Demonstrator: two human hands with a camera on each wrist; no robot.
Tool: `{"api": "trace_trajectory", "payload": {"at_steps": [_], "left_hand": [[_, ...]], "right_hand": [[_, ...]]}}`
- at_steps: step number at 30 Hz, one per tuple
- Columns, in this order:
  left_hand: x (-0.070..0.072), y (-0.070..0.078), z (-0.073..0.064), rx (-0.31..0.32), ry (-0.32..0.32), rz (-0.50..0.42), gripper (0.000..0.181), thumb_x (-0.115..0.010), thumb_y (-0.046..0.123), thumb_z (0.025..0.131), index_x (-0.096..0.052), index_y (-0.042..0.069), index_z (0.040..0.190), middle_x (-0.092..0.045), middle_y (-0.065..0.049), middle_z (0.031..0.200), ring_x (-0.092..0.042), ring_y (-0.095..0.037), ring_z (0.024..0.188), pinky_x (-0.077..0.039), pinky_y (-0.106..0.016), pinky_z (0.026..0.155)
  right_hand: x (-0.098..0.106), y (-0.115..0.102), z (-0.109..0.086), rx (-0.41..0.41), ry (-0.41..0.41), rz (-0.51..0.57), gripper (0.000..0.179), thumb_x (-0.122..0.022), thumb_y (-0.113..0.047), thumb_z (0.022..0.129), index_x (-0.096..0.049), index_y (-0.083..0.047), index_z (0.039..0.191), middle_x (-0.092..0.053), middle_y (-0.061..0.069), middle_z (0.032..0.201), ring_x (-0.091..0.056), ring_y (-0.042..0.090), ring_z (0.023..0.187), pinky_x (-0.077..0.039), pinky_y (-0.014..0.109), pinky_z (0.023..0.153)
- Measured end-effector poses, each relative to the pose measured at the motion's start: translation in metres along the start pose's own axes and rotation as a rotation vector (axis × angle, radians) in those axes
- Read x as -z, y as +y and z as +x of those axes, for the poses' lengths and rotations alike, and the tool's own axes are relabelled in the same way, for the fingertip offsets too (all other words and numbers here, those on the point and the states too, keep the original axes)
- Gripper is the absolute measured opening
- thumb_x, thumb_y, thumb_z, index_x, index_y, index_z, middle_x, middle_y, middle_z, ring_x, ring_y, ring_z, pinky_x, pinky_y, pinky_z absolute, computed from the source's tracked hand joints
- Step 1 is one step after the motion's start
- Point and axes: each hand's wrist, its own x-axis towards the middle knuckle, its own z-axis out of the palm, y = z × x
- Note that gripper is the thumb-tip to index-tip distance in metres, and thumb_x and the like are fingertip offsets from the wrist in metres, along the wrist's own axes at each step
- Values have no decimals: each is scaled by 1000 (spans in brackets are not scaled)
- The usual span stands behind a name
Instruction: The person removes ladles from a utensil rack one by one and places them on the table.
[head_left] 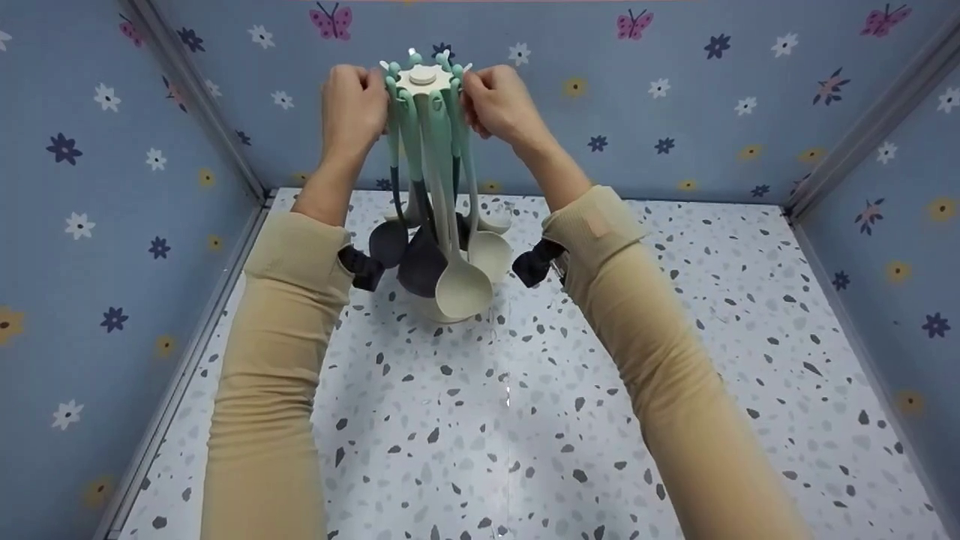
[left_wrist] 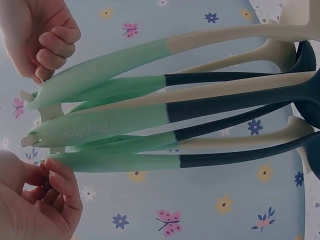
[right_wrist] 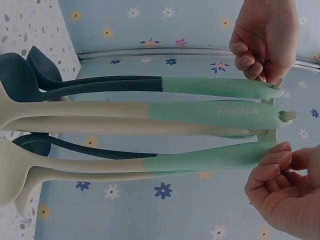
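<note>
A cream rotating utensil rack (head_left: 422, 76) stands at the back of the floor, hung all round with cooking utensils with mint-green handles. My left hand (head_left: 354, 109) is at the rack's left side, fingertips pinching the top of a dark ladle's (head_left: 388, 244) green handle (left_wrist: 115, 162). On the opposite side my right hand (head_left: 499, 101) pinches the handle top of a cream ladle (head_left: 491, 255); that handle (right_wrist: 210, 156) runs into a cream neck. Between the hands hang a cream ladle (head_left: 464, 289) in front and a dark utensil (head_left: 421, 266). The rack's pole is mostly hidden.
The speckled white surface (head_left: 465, 427) spreads under the rack. Blue flower-patterned panels (head_left: 675, 97) rise at the back and both sides, joined by grey edge strips (head_left: 199, 97). Black wrist cameras (head_left: 532, 264) hang below both sleeves, near the utensil heads.
</note>
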Motion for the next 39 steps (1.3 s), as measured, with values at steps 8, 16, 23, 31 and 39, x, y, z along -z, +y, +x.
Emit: {"api": "trace_trajectory", "payload": {"at_steps": [8, 16, 23, 31, 39], "left_hand": [[-3, 2, 2, 11, 38, 34, 38, -34, 22, 96, -37, 10, 60, -34, 2, 56, -34, -5, 50, -29, -20, 47], [-6, 3, 1, -8, 52, 48, 38, -33, 20, 96, -37, 10, 60, -34, 2, 56, -34, -5, 50, -27, -21, 47], [-10, 7, -1, -21, 35, 65, 38, -32, 22, 97, -38, 11, 61, -35, 2, 57, -34, -5, 49, -28, -20, 45], [-13, 10, -4, -43, 25, 46, 37, -32, 21, 97, -38, 11, 61, -35, 2, 59, -35, -5, 51, -29, -20, 49], [-18, 12, -5, -58, 8, 42, 37, -33, 20, 96, -39, 11, 60, -37, 2, 58, -36, -5, 51, -30, -20, 49]], "right_hand": [[-4, -2, 2, -48, 91, 2, 39, -39, -12, 94, -41, -8, 55, -38, 1, 51, -33, 9, 42, -31, 18, 41], [-6, -1, 1, -109, 188, 61, 38, -43, -11, 91, -37, -10, 53, -33, 0, 49, -32, 8, 39, -30, 19, 39], [-5, 5, 1, -101, 260, 128, 35, -45, -11, 90, -41, -10, 55, -33, 0, 51, -32, 8, 41, -30, 19, 40], [-3, 9, -1, -71, 302, 156, 34, -46, -10, 89, -44, -9, 56, -35, 1, 52, -35, 9, 43, -32, 19, 41], [1, 15, -3, -20, 321, 182, 38, -45, -8, 89, -38, -11, 52, -33, 0, 49, -32, 9, 41, -30, 19, 39]]}}
